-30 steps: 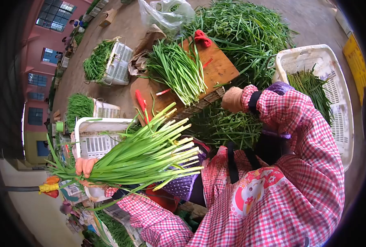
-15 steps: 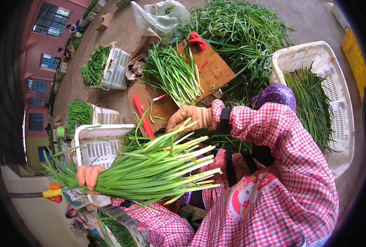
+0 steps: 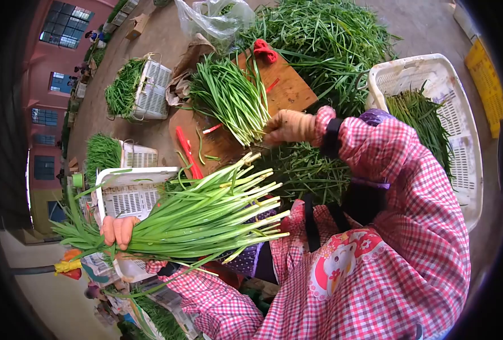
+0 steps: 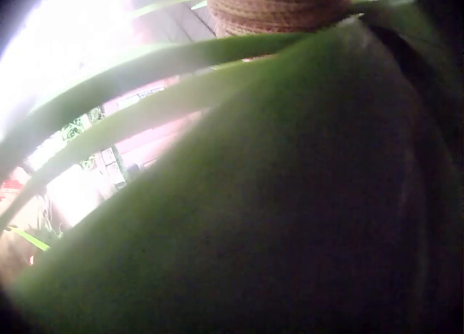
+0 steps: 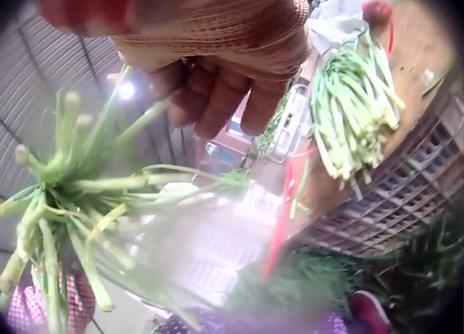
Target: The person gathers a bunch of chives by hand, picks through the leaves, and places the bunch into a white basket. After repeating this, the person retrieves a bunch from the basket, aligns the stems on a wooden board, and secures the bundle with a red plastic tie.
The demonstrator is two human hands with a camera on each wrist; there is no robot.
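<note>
My left hand [image 3: 118, 231] grips a bundle of long green stalks [image 3: 200, 218] around its leafy part, with the pale ends fanned out to the right. In the left wrist view, blurred leaves [image 4: 239, 182] cover most of the hand. Above and right of those pale ends is my right hand [image 3: 291, 126], its fingers loosely bent beside a second pile of stalks [image 3: 231, 99] on a wooden board [image 3: 291, 85]. The right wrist view shows the right hand [image 5: 225, 66] above the held bundle [image 5: 58, 196]; one stalk appears close to its fingertips, contact unclear.
Red strips [image 3: 189, 153] lie on the board's left part. A white basket [image 3: 129, 201] is behind the bundle, another [image 3: 463, 153] at the right. A large heap of greens [image 3: 330, 42] lies beyond the board, with a plastic bag [image 3: 217, 22] beside it.
My right hand came in from the right to the bundle's pale ends, then moved back up and right toward the board. My left hand keeps its grip on the bundle, which has shifted slightly.
</note>
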